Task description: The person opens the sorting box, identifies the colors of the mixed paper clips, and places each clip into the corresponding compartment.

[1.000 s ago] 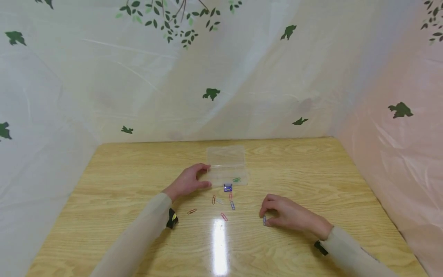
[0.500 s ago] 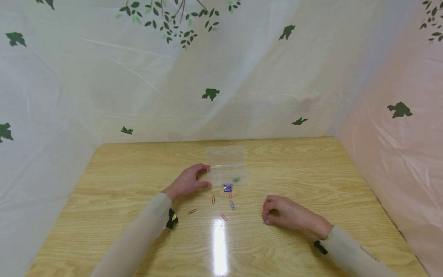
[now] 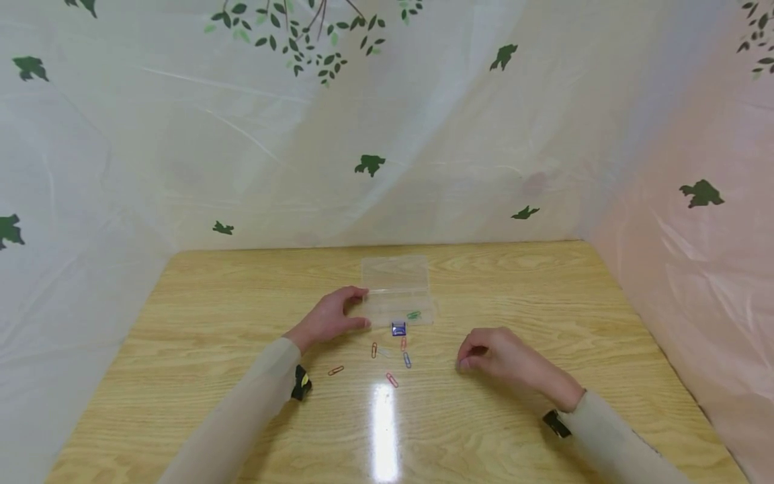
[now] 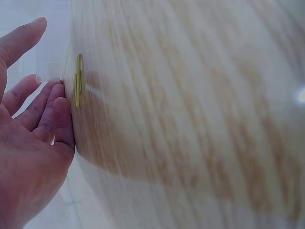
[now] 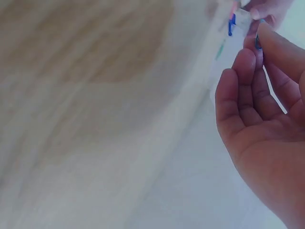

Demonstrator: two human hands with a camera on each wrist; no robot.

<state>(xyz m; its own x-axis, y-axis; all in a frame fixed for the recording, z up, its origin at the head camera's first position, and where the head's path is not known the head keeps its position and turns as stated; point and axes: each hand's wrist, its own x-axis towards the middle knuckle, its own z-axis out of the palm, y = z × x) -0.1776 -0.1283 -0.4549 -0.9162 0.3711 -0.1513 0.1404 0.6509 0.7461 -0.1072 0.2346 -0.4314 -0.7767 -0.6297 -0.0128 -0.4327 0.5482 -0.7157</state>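
Note:
A clear plastic box [image 3: 399,308] lies on the wooden table [image 3: 544,296] with its lid [image 3: 394,272] folded open behind it. A green paper clip [image 3: 414,314] is inside. My left hand [image 3: 353,308] holds the box's left end between thumb and fingers [image 4: 50,112]. My right hand [image 3: 464,359] hovers to the right of the loose clips, pinching a small blue paper clip [image 5: 258,42] between thumb and fingertips [image 5: 248,57]. In the head view that clip is hidden by the fingers.
A blue binder clip [image 3: 398,329] sits just in front of the box. Several coloured paper clips lie scattered below it, among them an orange one [image 3: 335,370] and a red one [image 3: 392,380]. Leaf-printed plastic sheeting [image 3: 369,165] walls in the table.
My right hand closed on the blue paper clip that lay by its fingertips, lifted it off the table and moved a little towards the box. The left hand stayed put.

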